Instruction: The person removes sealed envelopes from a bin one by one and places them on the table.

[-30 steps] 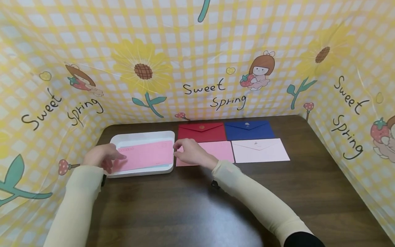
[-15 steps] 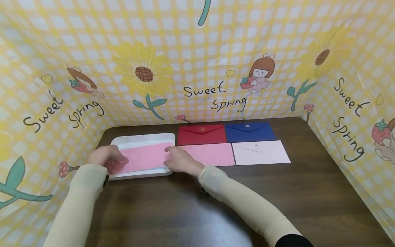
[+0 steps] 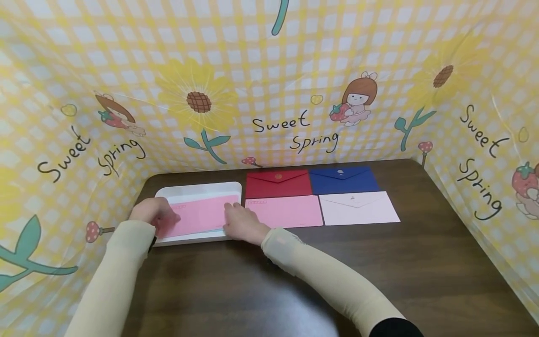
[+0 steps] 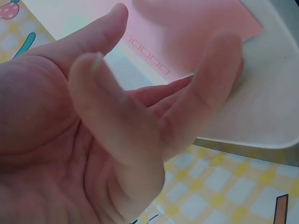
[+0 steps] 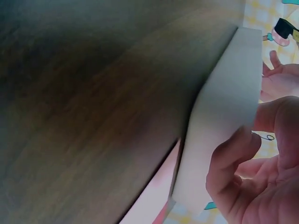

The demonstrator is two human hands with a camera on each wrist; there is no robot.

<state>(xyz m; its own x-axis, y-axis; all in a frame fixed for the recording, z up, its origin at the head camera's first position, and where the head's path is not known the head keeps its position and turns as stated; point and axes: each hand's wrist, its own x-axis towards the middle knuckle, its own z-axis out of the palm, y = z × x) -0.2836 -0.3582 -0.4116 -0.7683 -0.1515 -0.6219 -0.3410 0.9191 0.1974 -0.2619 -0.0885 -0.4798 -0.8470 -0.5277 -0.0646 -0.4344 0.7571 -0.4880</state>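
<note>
A pink envelope (image 3: 202,216) lies slightly askew in a white tray (image 3: 198,188), with a pale blue edge (image 4: 133,77) showing beneath it in the left wrist view. At its left end is my left hand (image 3: 152,211), thumb and fingers spread and loosely bent in the left wrist view, with no pinch visible. My right hand (image 3: 243,222) reaches over the tray's right rim to the envelope's right end. Its fingers bend beside the tray wall in the right wrist view; the fingertips' contact with the envelope is hidden.
Right of the tray lie a red envelope (image 3: 278,185), a blue envelope (image 3: 345,182), a second pink envelope (image 3: 286,213) and a white envelope (image 3: 360,213). They rest on a dark wooden table (image 3: 236,285). A yellow checked cloth (image 3: 236,84) surrounds the table's back and sides.
My right hand has moved left from above the second pink envelope onto the right end of the tray. My left hand stays at the tray's left end.
</note>
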